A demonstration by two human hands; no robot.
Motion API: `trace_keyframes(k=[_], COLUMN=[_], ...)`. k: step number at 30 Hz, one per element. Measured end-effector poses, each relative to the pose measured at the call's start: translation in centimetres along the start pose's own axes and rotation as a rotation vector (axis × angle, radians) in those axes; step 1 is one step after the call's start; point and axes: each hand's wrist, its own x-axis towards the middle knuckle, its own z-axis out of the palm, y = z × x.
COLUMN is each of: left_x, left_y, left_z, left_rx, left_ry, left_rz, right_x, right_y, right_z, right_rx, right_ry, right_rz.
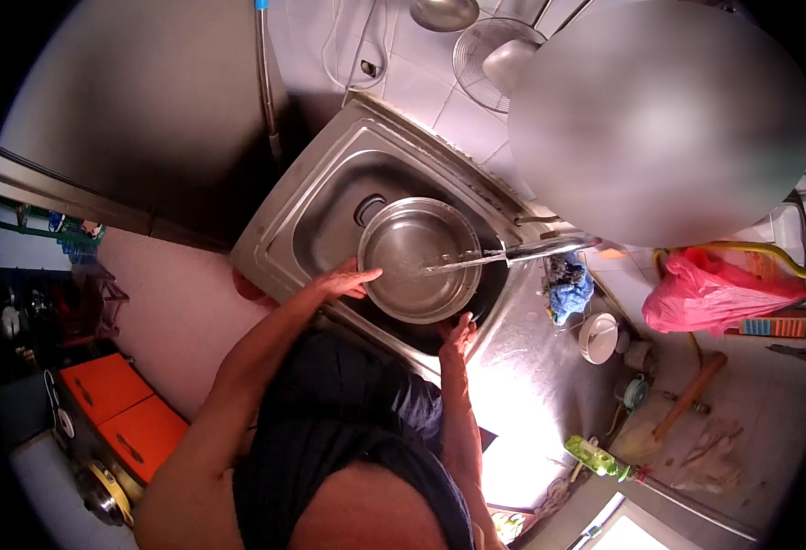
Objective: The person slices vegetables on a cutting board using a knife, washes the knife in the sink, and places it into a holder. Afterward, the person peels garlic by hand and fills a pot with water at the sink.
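A round stainless steel pot (403, 240) stands in the metal sink (316, 215), and water runs into it from the faucet (549, 247). On the pot's left side, my left hand (346, 280) grips the rim, with one finger stretched over the edge. My right hand (459, 337) is at the pot's near right edge, thumb up by the rim and the other fingers partly hidden beneath it. The drain fitting (369, 210) shows beyond the pot's far left side.
To the right of the sink lie a blue cloth (570, 298) and a white bowl (598, 337). Farther right are a pink plastic bag (719, 291) and a green bottle (592, 456). A wire strainer (476, 69) hangs on the tiled wall. An orange cabinet (123, 412) stands at the left.
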Motion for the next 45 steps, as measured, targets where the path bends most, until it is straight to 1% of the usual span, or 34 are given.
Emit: trace_keyframes(k=[1,2,3,4,6,8,9,10,12,13,14,15,18,20,21,23,26,27,28,29,30,32,33,34,35,37,38,39,40,41,43,45], left_x=[3.0,4.7,3.6,3.6,3.4,3.0,2.7,2.3,1.8,1.2,0.5,-0.5,1.0,1.6,1.5,0.7,0.8,1.3,1.6,1.8,2.0,2.4,2.7,3.9,6.0,9.2,10.3,10.5,9.6,8.5,3.1,1.0], left_y=[-3.5,-5.3,-3.5,-3.4,-3.3,-3.3,-3.1,-2.9,-1.9,-1.2,-0.4,0.6,-2.0,-2.5,-2.1,-1.2,-1.3,-1.9,-2.5,-3.3,-3.8,-4.7,-5.2,-6.7,-9.3,-13.8,-15.8,-16.2,-15.0,-13.9,-6.8,-3.8], left_z=[-0.5,-0.6,0.5,0.9,1.7,2.3,2.7,3.0,3.4,3.6,3.8,4.1,3.8,3.9,4.1,4.0,3.9,3.8,3.6,3.4,3.3,3.1,2.9,2.1,0.8,-1.1,-1.8,-1.9,-1.5,-1.2,2.0,3.2], left_rx=[-0.046,-0.094,-0.143,-0.163,-0.193,-0.209,-0.208,-0.201,-0.169,-0.161,-0.203,-0.331,-0.366,-0.350,-0.334,-0.338,-0.336,-0.331,-0.329,-0.340,-0.351,-0.368,-0.385,-0.385,-0.276,-0.165,-0.041,0.021,0.083,-0.035,-0.277,-0.325], left_ry=[0.001,0.001,0.122,0.140,0.105,0.084,0.076,0.069,0.072,0.075,0.080,0.078,0.051,0.082,0.112,0.095,0.081,0.082,0.081,0.072,0.063,0.081,0.100,0.100,0.044,-0.011,-0.010,-0.009,-0.007,0.032,0.147,0.201], left_rz=[-0.016,-0.032,-0.155,-0.148,-0.039,0.033,0.059,0.082,0.115,0.126,0.108,0.053,0.112,0.096,0.080,0.073,0.048,0.027,0.025,0.071,0.115,0.121,0.131,0.129,0.236,0.341,0.389,0.412,0.436,0.349,0.160,0.092], right_x=[0.4,0.7,0.7,0.6,0.0,-1.0,-0.4,-0.4,-0.4,-0.1,-0.1,-0.3,-0.3,-0.3,-0.5,-0.9,-1.4,-1.1,-0.8,-0.6,-0.5,-0.6,-0.6,-0.6,-0.6,-0.5,-0.5,-0.5,-0.5,-0.5,-0.2,0.0], right_y=[0.2,0.1,0.1,0.2,-0.4,-1.8,-1.7,-1.7,-2.2,-2.3,-2.2,-2.4,-2.5,-2.1,-2.4,-2.9,-3.4,-3.2,-3.1,-3.0,-3.2,-3.4,-3.4,-3.4,-3.4,-3.2,-3.1,-3.0,-3.0,-2.9,-2.6,-2.4], right_z=[-0.5,-1.0,-1.2,-1.1,-0.8,-0.1,0.0,-0.7,-1.6,-1.7,-1.9,-1.8,-1.5,-2.3,-2.1,-1.6,-1.7,-1.9,-2.1,-2.4,-2.5,-2.8,-3.0,-3.2,-3.3,-3.5,-3.5,-3.5,-3.5,-3.5,-3.5,-3.6], right_rx=[0.002,0.001,-0.001,0.030,0.064,0.067,0.065,0.066,0.044,0.045,0.043,0.036,0.031,0.039,0.041,0.018,0.074,0.076,0.081,0.084,0.084,0.109,0.109,0.117,0.124,0.107,0.089,0.089,0.028,-0.033,-0.049,-0.065], right_ry=[-0.060,-0.119,-0.117,-0.120,-0.122,0.002,0.096,0.104,-0.064,-0.101,-0.105,-0.093,-0.042,-0.123,-0.120,-0.077,-0.108,-0.108,-0.086,-0.063,-0.060,-0.135,-0.134,-0.176,-0.218,-0.222,-0.227,-0.227,-0.247,-0.267,-0.249,-0.233], right_rz=[0.013,0.026,0.023,0.013,0.006,0.016,0.072,0.078,0.057,0.072,0.077,0.075,0.077,0.058,0.059,0.021,-0.001,-0.001,0.050,0.101,0.102,0.137,0.138,0.145,0.152,0.151,0.151,0.152,0.148,0.144,0.163,0.183])
